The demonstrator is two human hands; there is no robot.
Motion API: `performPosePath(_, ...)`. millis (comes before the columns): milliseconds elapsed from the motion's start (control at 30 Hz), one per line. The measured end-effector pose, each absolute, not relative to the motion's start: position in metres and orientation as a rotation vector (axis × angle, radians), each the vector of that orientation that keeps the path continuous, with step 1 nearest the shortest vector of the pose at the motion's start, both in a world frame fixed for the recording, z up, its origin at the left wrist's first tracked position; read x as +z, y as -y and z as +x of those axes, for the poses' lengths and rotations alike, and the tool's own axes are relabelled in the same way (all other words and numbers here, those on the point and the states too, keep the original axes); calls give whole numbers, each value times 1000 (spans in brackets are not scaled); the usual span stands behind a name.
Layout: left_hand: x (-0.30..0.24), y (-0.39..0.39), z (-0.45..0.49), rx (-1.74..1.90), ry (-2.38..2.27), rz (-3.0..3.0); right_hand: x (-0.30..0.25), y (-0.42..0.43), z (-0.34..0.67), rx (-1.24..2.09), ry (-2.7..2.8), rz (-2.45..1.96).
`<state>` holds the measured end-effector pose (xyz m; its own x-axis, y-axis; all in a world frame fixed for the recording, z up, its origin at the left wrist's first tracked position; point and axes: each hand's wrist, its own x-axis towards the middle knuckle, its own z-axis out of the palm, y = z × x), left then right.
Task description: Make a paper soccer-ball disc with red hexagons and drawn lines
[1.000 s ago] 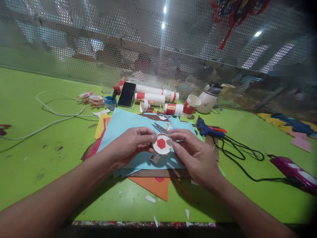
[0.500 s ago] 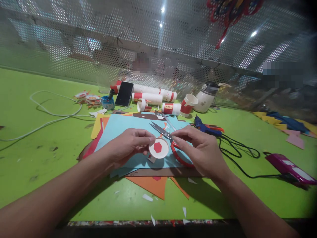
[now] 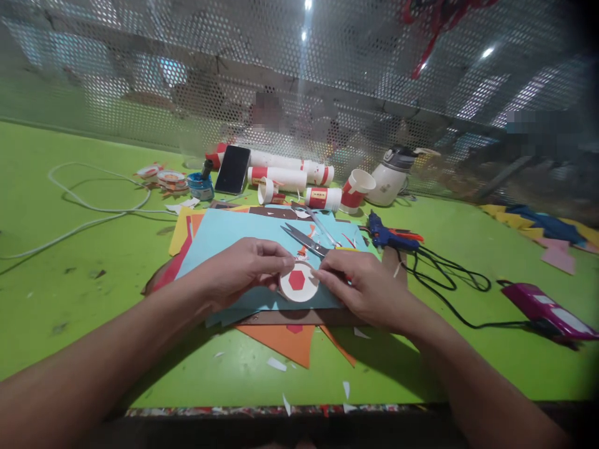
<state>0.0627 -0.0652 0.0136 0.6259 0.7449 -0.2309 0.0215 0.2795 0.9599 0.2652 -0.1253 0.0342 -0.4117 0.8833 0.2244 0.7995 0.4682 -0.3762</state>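
Note:
A round white paper disc [image 3: 309,290], looking like a cut cup base with a thin rim, carries a red hexagon [image 3: 296,280] at its centre. Thumb and fingers of my left hand [image 3: 253,268] pinch it at the upper left edge. My right hand [image 3: 374,284] is closed, with its thumb and fingertip at the disc's right edge. Just behind the disc lie scissors [image 3: 306,241], blades pointing up and left; my right hand hides most of their red handle. Underneath are light blue sheets [image 3: 229,234] with small orange and white scraps.
Behind the sheets stand a phone [image 3: 233,169], white and red paper tubes [image 3: 277,178], a paper cup [image 3: 358,189], a kettle-like bottle [image 3: 391,178] and a blue jar [image 3: 201,186]. On the right are a blue glue gun [image 3: 390,236], black cable and a magenta device [image 3: 545,312].
My right hand has moved left from the scissors to the disc's right edge. The scissors stay almost in place, and my left hand still holds the disc.

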Motion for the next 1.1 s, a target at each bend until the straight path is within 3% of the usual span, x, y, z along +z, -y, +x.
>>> performPosePath(233,15,63,62,563,-819,1233,44,132,265,310,2221,-1365)
performPosePath(500,11,60,60,583,-803,1209,48,124,287,448,1660,-1289)
performPosePath(700,9,60,59,565,-785,1208,42,113,294,145,1768,-1413)
performPosePath(833,9,60,58,579,-768,1213,42,119,286,114,1874,-1391)
performPosePath(1100,11,60,59,585,-755,1199,35,121,274,371,1951,-1509)
